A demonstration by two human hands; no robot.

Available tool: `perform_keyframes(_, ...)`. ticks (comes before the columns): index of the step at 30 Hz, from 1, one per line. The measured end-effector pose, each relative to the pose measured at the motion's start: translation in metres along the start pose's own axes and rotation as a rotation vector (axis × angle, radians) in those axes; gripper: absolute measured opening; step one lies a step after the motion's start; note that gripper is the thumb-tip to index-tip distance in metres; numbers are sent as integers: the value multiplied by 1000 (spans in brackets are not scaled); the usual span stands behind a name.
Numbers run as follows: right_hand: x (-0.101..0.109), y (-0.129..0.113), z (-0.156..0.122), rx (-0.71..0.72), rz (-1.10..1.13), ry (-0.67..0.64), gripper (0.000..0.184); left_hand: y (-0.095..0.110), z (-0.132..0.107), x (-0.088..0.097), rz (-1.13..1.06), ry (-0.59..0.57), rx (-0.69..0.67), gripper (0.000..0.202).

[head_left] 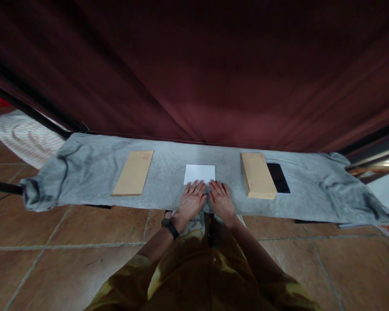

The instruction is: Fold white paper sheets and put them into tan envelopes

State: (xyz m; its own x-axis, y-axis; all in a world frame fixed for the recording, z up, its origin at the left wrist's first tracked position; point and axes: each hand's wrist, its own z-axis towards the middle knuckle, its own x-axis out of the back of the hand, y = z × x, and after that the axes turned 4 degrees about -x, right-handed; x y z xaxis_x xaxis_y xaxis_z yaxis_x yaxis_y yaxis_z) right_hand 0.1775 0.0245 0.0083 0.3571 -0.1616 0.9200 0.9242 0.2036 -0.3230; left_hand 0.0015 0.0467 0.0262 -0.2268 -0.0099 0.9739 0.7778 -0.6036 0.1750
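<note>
A white sheet of paper (pixel 199 173) lies on the grey cloth (pixel 94 168) in the middle. My left hand (pixel 191 199) and my right hand (pixel 221 200) rest side by side, palms down, with their fingertips on the paper's near edge. The fingers of both are stretched flat and hold nothing. A dark watch sits on my left wrist. To the left lies a single brown envelope (pixel 134 172). To the right stands a stack of brown envelopes (pixel 258 175).
A black phone (pixel 278 177) lies just right of the envelope stack. A dark red curtain (pixel 194 73) hangs behind the cloth. Brown floor tiles (pixel 68 250) run under me. A striped fabric (pixel 26 136) lies at far left.
</note>
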Motion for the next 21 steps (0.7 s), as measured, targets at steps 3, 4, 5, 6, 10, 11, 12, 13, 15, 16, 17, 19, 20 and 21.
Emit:
perform_keyframes(3, -1, 0, 0, -2, 0, 8, 47, -8, -6, 3, 10, 1, 17, 51)
perform_keyframes(4, -1, 0, -1, -3, -2, 9, 47, -11, -8, 4, 15, 2, 25, 51)
perform_keyframes(5, -1, 1, -1, -2, -5, 9, 47, -14, -10, 5, 18, 4, 33, 51)
perform_keyframes(6, -1, 1, -1, 1, -8, 9, 47, -17, -12, 6, 21, 6, 42, 51)
perform_keyframes(10, -2, 2, 0, 3, -12, 7, 47, -26, -19, 8, 28, 17, 67, 52)
perform_keyframes(11, -2, 2, 0, 4, -13, 4, 47, -28, -21, 8, 29, 21, 72, 53)
perform_keyframes(12, -2, 2, 0, 3, -13, 3, 47, -29, -22, 8, 30, 25, 75, 53)
perform_keyframes(13, -2, 2, 0, 2, -14, 2, 47, -30, -23, 8, 31, 29, 77, 53)
perform_keyframes(15, -1, 1, 0, 3, -20, 2, 46, -31, -24, 7, 35, 33, 77, 53)
perform_keyframes(16, -1, 1, 0, 7, -24, 2, 46, -31, -24, 7, 36, 34, 75, 53)
perform_keyframes(17, -1, 0, 1, 13, -28, 0, 45, -31, -24, 6, 36, 34, 75, 52)
perform_keyframes(19, -2, -4, 3, 27, -33, -9, 44, -31, -24, 6, 34, 34, 75, 51)
perform_keyframes(20, -2, -7, 5, 31, -33, -14, 44, -31, -23, 6, 34, 33, 75, 51)
perform_keyframes(21, -3, -11, 7, 36, -32, -20, 44, -31, -23, 6, 35, 32, 76, 51)
